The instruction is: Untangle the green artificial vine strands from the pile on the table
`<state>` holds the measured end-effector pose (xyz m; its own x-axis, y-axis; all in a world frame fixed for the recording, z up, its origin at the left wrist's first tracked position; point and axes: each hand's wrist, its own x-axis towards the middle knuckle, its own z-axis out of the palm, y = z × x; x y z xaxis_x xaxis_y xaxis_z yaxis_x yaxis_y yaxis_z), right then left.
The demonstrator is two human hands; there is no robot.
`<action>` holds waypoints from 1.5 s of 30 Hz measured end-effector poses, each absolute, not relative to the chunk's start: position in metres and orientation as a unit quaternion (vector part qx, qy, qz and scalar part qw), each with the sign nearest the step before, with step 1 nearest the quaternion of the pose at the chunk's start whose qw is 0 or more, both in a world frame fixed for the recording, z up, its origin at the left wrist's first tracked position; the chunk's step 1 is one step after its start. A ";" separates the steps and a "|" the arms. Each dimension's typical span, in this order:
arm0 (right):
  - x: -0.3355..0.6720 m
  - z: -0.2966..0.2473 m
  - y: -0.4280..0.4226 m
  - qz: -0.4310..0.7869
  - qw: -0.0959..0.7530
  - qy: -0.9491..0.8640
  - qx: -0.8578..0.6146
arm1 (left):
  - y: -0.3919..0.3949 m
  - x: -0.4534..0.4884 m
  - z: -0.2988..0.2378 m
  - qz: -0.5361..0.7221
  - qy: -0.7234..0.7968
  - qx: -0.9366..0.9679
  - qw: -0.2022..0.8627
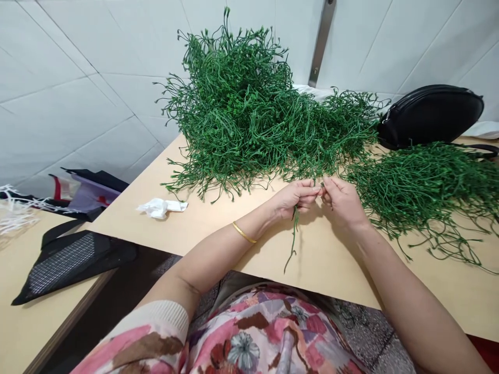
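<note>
Both my hands meet over the table, just in front of a big heap of green artificial plant stems (241,109). My left hand (302,195) is closed on a green stem (294,234), whose lower end dangles below the fingers. Beside it, fingertips almost touching, my right hand (343,200) is pinched at the upper part of the same piece. What exactly lies between the right fingertips is too small to make out. A second, flatter pile of green stems (432,187) lies right of my right hand.
A black bag (432,117) stands behind the right pile. Crumpled white tissue (161,208) lies on the light wooden table (187,228), left of my arm. Black mesh fabric (70,259) rests on another table at left. A tiled wall (117,93) rises behind.
</note>
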<state>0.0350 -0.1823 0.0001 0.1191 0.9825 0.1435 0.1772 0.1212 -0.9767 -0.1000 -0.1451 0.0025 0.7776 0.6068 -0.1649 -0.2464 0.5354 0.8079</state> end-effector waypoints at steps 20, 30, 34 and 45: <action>0.038 0.008 -0.193 0.480 0.477 -0.579 -0.454 | -0.146 -0.115 -0.003 0.226 0.174 0.412 0.866; 0.021 0.009 -0.189 0.506 0.599 -0.412 -0.464 | -0.147 -0.102 0.000 0.265 0.169 0.393 0.864; 0.022 0.012 -0.188 0.529 0.621 -0.351 -0.459 | -0.146 -0.096 -0.001 0.259 0.148 0.383 0.874; 0.020 0.016 -0.170 0.507 0.603 -0.357 -0.502 | -0.149 -0.095 0.000 0.332 0.184 0.410 0.829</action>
